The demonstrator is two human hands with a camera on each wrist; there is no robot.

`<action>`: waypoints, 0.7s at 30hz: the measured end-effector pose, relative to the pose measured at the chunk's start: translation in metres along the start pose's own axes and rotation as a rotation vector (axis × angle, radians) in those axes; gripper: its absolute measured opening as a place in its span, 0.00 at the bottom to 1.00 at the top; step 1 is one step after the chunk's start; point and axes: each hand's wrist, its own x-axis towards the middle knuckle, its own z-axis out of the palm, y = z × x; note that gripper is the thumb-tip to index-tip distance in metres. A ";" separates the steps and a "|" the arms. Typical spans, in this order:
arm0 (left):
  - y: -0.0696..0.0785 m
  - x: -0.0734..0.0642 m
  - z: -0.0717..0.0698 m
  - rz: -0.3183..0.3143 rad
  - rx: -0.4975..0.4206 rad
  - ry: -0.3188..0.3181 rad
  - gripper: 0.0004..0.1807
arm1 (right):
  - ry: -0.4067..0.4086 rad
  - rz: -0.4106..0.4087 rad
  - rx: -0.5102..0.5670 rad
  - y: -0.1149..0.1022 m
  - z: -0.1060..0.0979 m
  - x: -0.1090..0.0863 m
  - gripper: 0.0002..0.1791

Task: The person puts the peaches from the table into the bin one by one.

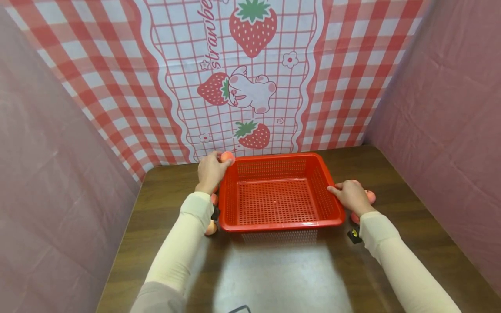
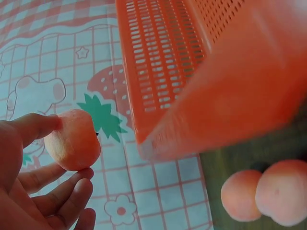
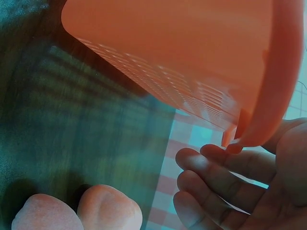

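Observation:
My left hand (image 1: 210, 173) pinches a pinkish-orange peach (image 1: 228, 158) between thumb and fingers, above the far left corner of a red plastic basket (image 1: 282, 225). In the left wrist view, the peach (image 2: 74, 140) shows a small dark stem and stands apart from the basket wall (image 2: 158, 62). At the basket's right side, my right hand (image 1: 352, 198) holds the rim, thumb on top. The right wrist view has the fingers (image 3: 225, 184) curled below the rim (image 3: 280, 81). No fruit shows inside the basket, whose floor is a perforated grid.
More peaches lie on the brown wooden table (image 1: 156, 226) on both sides of the basket, such as one peach (image 1: 211, 228) at left and another peach (image 1: 369, 196) at right. A strawberry-printed cloth (image 1: 250, 95) hangs behind; pink cloth (image 1: 446, 113) flanks the table.

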 end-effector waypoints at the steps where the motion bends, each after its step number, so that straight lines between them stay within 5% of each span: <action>1: 0.001 0.000 0.002 0.000 0.001 -0.003 0.26 | -0.001 0.000 0.001 0.000 0.000 0.000 0.28; 21: 0.015 0.002 0.043 0.003 0.005 -0.130 0.26 | -0.042 -0.007 0.013 0.000 -0.002 0.000 0.27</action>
